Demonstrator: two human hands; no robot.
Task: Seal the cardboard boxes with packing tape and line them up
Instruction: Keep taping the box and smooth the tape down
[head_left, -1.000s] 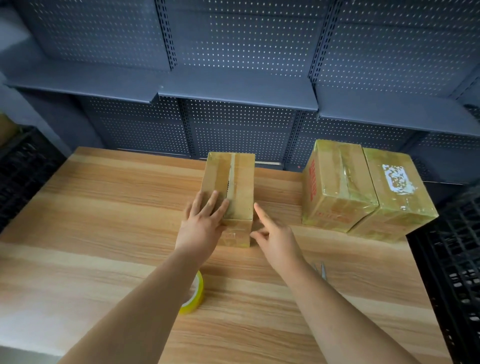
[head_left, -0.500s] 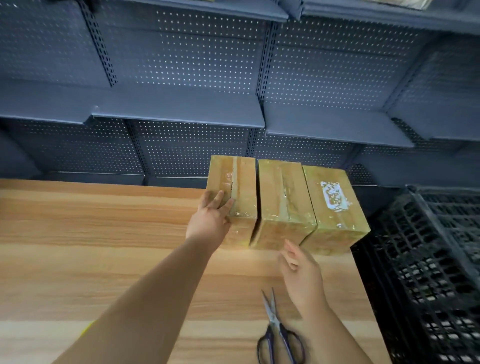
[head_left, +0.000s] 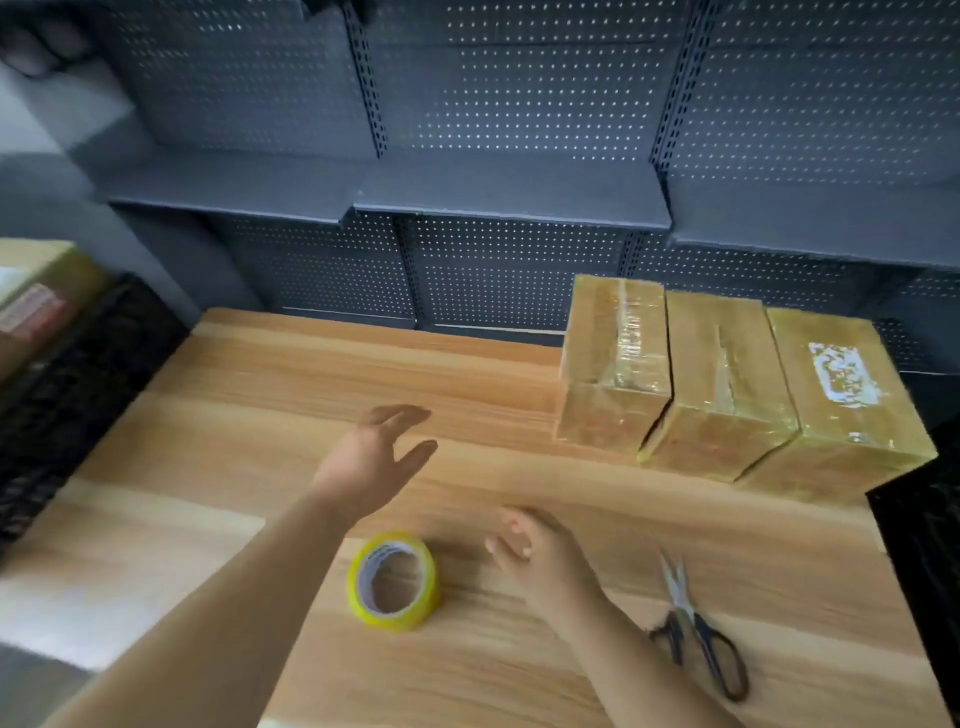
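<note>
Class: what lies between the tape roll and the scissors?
The right hand, holding nothing, is between the tape roll and the scissors; the head view shows it.

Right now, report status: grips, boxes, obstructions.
Left grip open, right grip open, both empty. Three boxes taped, side by side. Tape, scissors loose on table.

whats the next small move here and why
Probably send the left hand toward the blurry box at the left edge, by the black crate, to bring it onto the table. The three boxes at the far right already look taped and stand side by side, both hands hold nothing, and the tape roll lies ready near the right hand.
</note>
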